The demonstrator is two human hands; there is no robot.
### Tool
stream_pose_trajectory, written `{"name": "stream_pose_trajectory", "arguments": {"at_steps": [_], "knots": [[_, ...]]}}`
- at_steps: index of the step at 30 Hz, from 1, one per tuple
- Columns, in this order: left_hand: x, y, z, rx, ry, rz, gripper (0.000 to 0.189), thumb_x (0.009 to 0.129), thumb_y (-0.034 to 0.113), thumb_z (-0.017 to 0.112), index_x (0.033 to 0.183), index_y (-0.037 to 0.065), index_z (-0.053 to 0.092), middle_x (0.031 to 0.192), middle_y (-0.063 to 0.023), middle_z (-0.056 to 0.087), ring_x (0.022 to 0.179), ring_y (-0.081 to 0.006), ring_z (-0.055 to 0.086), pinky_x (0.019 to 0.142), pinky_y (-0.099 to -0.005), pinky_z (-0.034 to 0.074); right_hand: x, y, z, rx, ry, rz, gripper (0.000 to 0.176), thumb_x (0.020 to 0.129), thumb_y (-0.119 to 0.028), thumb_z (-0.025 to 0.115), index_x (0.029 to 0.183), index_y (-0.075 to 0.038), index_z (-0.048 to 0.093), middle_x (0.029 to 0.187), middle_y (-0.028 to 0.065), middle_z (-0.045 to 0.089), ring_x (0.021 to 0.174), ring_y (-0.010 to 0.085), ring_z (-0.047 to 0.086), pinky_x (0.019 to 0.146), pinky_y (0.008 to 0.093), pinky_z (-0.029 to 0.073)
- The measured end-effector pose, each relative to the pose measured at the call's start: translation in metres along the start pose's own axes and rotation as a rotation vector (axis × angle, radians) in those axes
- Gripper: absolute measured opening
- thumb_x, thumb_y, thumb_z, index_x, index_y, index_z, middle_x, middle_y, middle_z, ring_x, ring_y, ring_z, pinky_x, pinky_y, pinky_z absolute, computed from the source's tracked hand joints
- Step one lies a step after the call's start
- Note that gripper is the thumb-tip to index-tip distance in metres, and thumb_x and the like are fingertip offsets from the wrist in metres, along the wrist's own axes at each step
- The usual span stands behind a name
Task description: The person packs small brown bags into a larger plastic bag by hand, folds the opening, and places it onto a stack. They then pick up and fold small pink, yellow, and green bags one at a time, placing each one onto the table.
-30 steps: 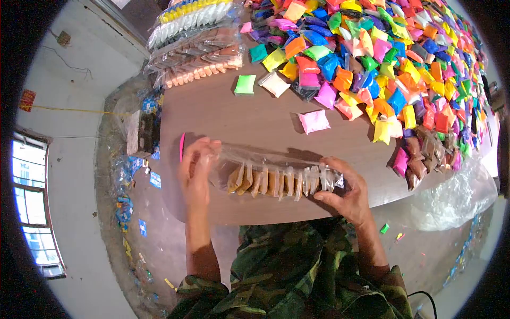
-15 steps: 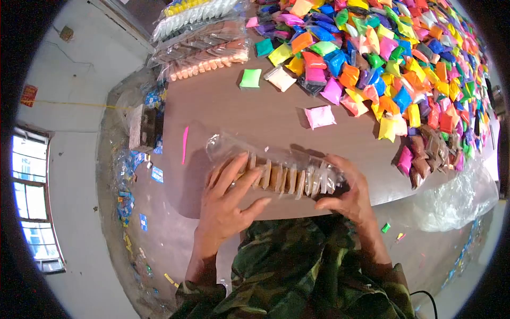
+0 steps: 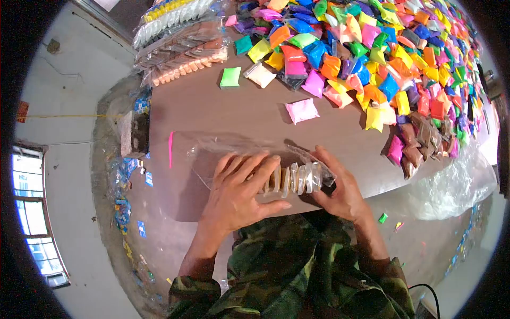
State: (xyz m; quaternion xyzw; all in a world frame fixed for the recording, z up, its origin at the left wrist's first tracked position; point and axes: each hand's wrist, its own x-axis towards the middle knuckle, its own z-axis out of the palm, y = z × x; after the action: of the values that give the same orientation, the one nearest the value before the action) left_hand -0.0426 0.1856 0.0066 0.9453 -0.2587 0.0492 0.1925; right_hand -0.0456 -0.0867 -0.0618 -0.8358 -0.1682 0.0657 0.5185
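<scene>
A row of small tan and whitish packets (image 3: 294,178) stands on edge, packed side by side, near the table's front edge. Clear plastic bag film (image 3: 212,147) lies around the row and stretches out flat to its left. My left hand (image 3: 239,186) is closed over the left part of the row, with its fingers across the top and its thumb along the near side. At the right end, my right hand (image 3: 340,190) cups the last packets and the bag film between thumb and fingers. The packets beneath my left hand are hidden.
A large heap of colourful packets (image 3: 366,58) covers the far right of the brown table (image 3: 212,114). Filled clear bags (image 3: 183,56) lie at the far left. A pink packet (image 3: 302,110) and a pink strip (image 3: 170,149) lie nearer. Clear plastic (image 3: 451,189) hangs at the right edge.
My left hand has slid right along the row and now covers more of the packets. The bag film to its left lies flatter and emptier. The camera view has shifted slightly.
</scene>
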Motion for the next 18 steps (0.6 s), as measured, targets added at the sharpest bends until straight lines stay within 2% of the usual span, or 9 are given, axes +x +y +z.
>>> {"name": "stream_pose_trajectory", "arguments": {"at_steps": [4,7,10,18], "knots": [[0.011,-0.001,0.002,-0.059,-0.124,-0.064,0.086,0.07,0.053,0.092,0.139,0.01,0.066,0.138,-0.0121,0.066,0.123,-0.0336,0.064,0.112,-0.0503,0.044,-0.001,-0.001,-0.002,-0.007,-0.012,0.012,0.094,0.079,-0.002,0.082,0.162,-0.003,0.037,0.153,0.0193,0.057,0.145,0.033,0.053,0.121,0.0425,0.04],[0.018,0.004,0.004,-0.052,-0.077,0.006,0.083,0.071,0.051,0.092,0.139,0.011,0.066,0.135,-0.0124,0.068,0.121,-0.0341,0.066,0.108,-0.0499,0.048,-0.001,0.003,0.0,-0.011,-0.005,-0.019,0.092,0.08,-0.001,0.081,0.162,-0.003,0.037,0.153,0.019,0.058,0.144,0.0331,0.054,0.121,0.0424,0.041],[0.019,0.006,0.011,-0.114,-0.097,0.015,0.078,0.073,0.049,0.091,0.137,0.012,0.067,0.131,-0.0121,0.069,0.12,-0.0351,0.067,0.103,-0.0491,0.052,0.0,-0.001,0.001,-0.015,0.015,-0.043,0.085,0.084,-0.006,0.082,0.158,-0.002,0.04,0.149,0.0211,0.059,0.14,0.039,0.056,0.117,0.0454,0.046],[0.021,-0.004,0.015,-0.07,-0.123,0.031,0.061,0.073,0.044,0.092,0.12,0.012,0.072,0.115,-0.0082,0.071,0.106,-0.0308,0.071,0.09,-0.0498,0.055,0.002,0.001,0.0,0.001,0.004,-0.078,0.087,0.084,-0.006,0.083,0.159,-0.004,0.04,0.151,0.0198,0.058,0.141,0.0384,0.055,0.118,0.0445,0.046]]}}
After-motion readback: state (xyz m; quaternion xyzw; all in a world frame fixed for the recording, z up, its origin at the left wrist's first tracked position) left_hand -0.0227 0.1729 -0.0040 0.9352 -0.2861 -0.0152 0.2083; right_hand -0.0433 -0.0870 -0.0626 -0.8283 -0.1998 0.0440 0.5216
